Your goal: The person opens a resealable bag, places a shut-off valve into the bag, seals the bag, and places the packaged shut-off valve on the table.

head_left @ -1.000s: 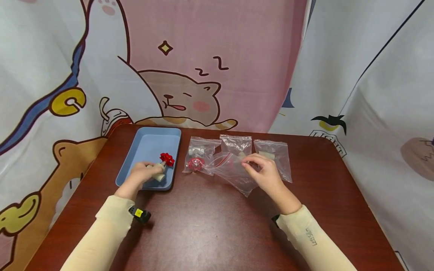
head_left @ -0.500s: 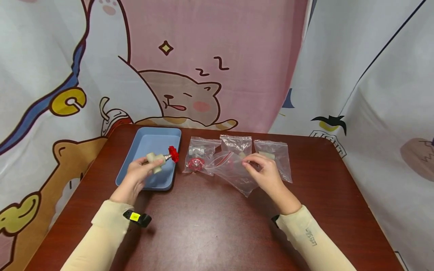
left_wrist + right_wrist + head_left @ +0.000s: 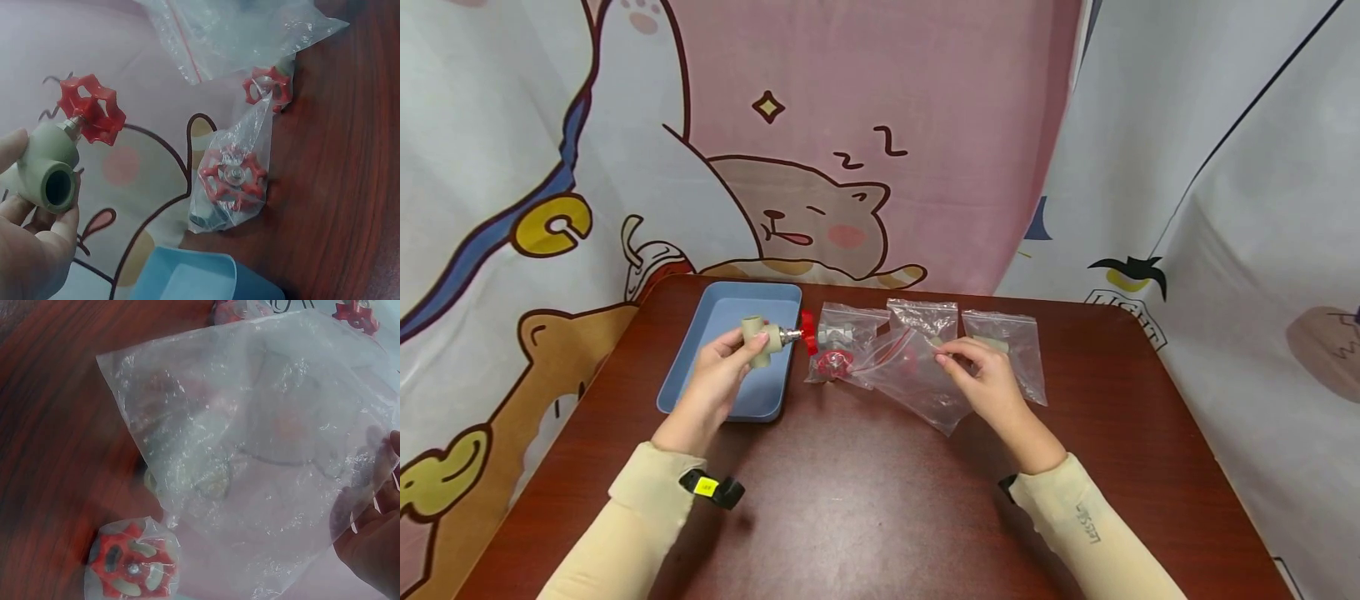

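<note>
My left hand (image 3: pixel 718 371) grips the pale green body of a valve (image 3: pixel 762 340) above the right part of the blue tray. A red handwheel (image 3: pixel 92 109) on a metal stem points right, toward the bags. In the left wrist view the valve's round open port (image 3: pixel 59 187) faces the camera. My right hand (image 3: pixel 981 375) pinches the edge of a clear zip bag (image 3: pixel 917 383), which hangs slanting with its red-striped mouth toward the left. In the right wrist view the see-through bag (image 3: pixel 250 456) spreads from the fingers, with nothing distinct inside it.
The blue tray (image 3: pixel 752 292) stands at the table's left back. Several bagged valves lie along the back: one (image 3: pixel 835 358) beside the tray, another bag (image 3: pixel 921 310) behind the held one, a third (image 3: pixel 1030 354) right of it. A printed curtain (image 3: pixel 865 83) hangs behind the brown table (image 3: pixel 850 517).
My left hand has lifted the valve up from the tray and carried it right, turning its handwheel toward the bags. The right hand and its bag stay nearly still.
</note>
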The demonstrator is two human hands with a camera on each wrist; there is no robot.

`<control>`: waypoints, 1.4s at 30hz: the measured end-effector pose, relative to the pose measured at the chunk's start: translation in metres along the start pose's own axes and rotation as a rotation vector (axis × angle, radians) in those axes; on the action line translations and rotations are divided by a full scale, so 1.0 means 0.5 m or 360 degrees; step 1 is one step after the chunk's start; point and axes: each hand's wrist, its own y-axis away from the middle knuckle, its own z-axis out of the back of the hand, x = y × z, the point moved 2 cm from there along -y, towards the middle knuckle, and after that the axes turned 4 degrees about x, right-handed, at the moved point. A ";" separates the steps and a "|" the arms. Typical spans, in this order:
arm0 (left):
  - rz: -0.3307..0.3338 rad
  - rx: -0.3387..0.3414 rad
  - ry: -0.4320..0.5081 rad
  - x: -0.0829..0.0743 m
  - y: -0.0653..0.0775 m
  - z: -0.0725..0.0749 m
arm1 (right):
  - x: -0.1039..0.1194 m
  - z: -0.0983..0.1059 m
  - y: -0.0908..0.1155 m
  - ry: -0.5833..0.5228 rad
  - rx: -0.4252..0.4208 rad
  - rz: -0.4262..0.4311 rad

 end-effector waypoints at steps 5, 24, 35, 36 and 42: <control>-0.0183 0.0040 -0.0131 -0.003 0.008 -0.025 | 0.000 -0.004 -0.001 -0.0057 0.0055 -0.0074; -0.0626 0.0251 -0.0441 -0.012 0.028 -0.125 | 0.001 -0.030 -0.002 -0.0146 0.0147 -0.0179; -0.0762 0.0063 -0.0712 -0.071 0.077 -0.161 | 0.077 -0.007 -0.006 -0.0174 0.0172 -0.0184; -0.0770 0.0046 -0.0731 -0.073 0.079 -0.162 | 0.078 -0.007 -0.006 -0.0170 0.0172 -0.0179; -0.0794 0.0004 -0.0769 -0.075 0.083 -0.165 | 0.060 -0.017 -0.002 -0.0182 0.0149 -0.0196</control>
